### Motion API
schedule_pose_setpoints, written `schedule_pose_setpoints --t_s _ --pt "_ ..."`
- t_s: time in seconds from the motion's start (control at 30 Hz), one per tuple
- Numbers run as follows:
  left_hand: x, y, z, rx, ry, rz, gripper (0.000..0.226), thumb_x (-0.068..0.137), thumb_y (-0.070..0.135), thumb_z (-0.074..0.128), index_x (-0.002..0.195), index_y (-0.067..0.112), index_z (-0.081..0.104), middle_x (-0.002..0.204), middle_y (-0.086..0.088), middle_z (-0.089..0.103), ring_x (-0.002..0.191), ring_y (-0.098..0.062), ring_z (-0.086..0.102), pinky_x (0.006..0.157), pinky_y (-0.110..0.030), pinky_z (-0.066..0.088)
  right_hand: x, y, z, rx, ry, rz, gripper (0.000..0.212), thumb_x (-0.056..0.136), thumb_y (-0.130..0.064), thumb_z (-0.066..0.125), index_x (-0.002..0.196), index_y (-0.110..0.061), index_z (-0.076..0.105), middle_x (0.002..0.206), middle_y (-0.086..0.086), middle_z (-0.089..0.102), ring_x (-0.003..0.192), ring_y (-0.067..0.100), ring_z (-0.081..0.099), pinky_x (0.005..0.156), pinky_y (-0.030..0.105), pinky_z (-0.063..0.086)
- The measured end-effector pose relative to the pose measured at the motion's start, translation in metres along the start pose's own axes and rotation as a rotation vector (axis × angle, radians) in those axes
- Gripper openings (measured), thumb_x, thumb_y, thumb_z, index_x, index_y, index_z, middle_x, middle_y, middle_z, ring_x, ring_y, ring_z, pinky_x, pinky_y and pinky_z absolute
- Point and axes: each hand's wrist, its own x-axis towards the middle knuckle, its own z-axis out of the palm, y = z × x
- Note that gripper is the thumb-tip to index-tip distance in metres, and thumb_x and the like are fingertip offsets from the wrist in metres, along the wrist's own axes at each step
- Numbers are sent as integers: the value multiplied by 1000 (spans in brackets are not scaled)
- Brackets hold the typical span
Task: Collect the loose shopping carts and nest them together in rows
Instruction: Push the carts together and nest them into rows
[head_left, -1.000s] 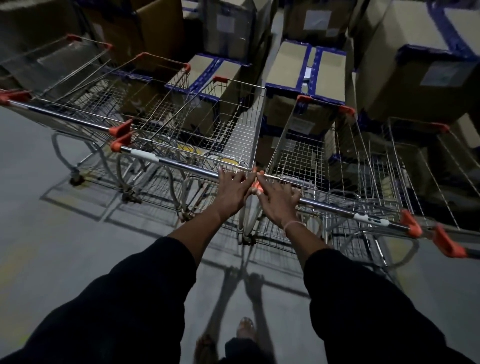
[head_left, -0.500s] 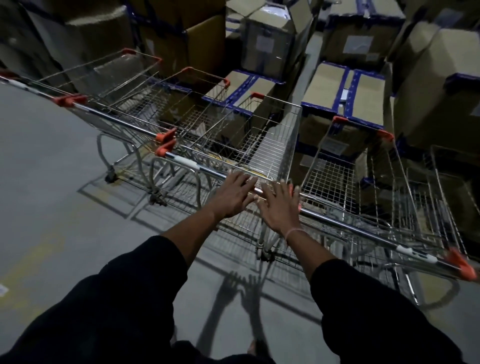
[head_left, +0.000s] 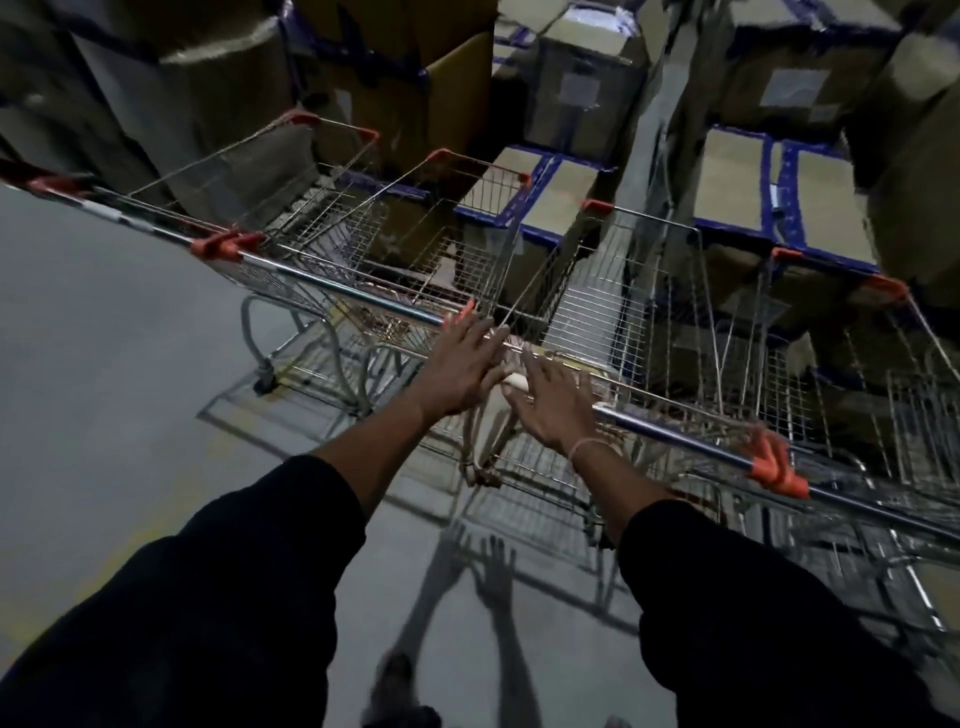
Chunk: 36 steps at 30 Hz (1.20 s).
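Observation:
Several wire shopping carts with chrome handles and orange end caps stand side by side against stacked boxes. My left hand (head_left: 462, 369) reaches forward with fingers straight and spread, at the gap between one cart's handle (head_left: 332, 283) and its neighbour's handle (head_left: 675, 434). My right hand (head_left: 553, 402) is beside it, fingers straight, over the left end of that neighbour's handle near a white label (head_left: 515, 383). Motion blur hides whether the palms touch the bars. Neither hand grips anything.
Cardboard boxes with blue tape (head_left: 727, 176) are piled right behind the carts. Another cart handle (head_left: 104, 208) runs off to the far left, and one more cart (head_left: 883, 519) stands at the right. Grey concrete floor (head_left: 104, 389) stretches to the left and toward me.
My fingers have gone from lying curved over the handles to straight and spread. The view has swung, so the row of carts now sits further right and nearer.

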Motion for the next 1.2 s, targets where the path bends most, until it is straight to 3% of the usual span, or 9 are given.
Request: schedule_pose_setpoints --t_s 0.13,0.23,0.43,0.6,0.73,1.07,1.2 --pt "2 -63 -8 -40 -66 -44 99 90 82 -1 161 20 30 159 -15 37 148 -38 31 121 -65 16 39 -55 5 67 -45 -24 85 101 -67 44 167 -34 3 171 5 26 156 29 26 125 62 7" --pt "7 -94 -13 -4 -149 -14 106 80 89 -2 164 28 18 156 -13 39 148 -34 31 120 -71 8 58 -82 10 130 -56 1 89 99 -61 56 167 -38 2 167 3 33 150 31 36 122 61 13" --pt "16 -115 -14 24 -149 103 117 71 94 -15 166 29 10 142 -20 45 131 -37 41 115 -53 23 63 -89 14 47 -19 22 84 100 -63 52 166 -34 9 166 1 37 147 34 36 118 55 19" --pt "10 -122 1 -17 -126 111 101 83 86 -9 166 30 9 131 -19 51 119 -36 45 105 -51 30 64 -86 19 13 -14 40 81 102 -60 51 167 -32 11 164 2 40 146 32 38 121 58 16" --pt "-8 -126 6 14 -86 137 84 93 74 3 166 31 12 124 -15 53 110 -30 45 101 -48 30 65 -90 22 -9 -29 40 83 102 -60 52 167 -33 8 166 2 38 144 33 43 117 62 23" --pt "1 -120 0 92 -135 106 71 105 62 20 165 31 0 136 -19 50 123 -35 45 106 -50 33 67 -92 19 -69 -50 51 84 103 -59 49 167 -32 2 169 -5 32 141 31 37 107 55 25" --pt "0 -113 3 103 -132 116 71 105 62 21 165 28 3 135 -18 52 121 -35 46 103 -50 34 64 -88 20 -54 -66 54 85 103 -58 51 168 -30 3 169 -4 30 143 32 35 111 59 23"
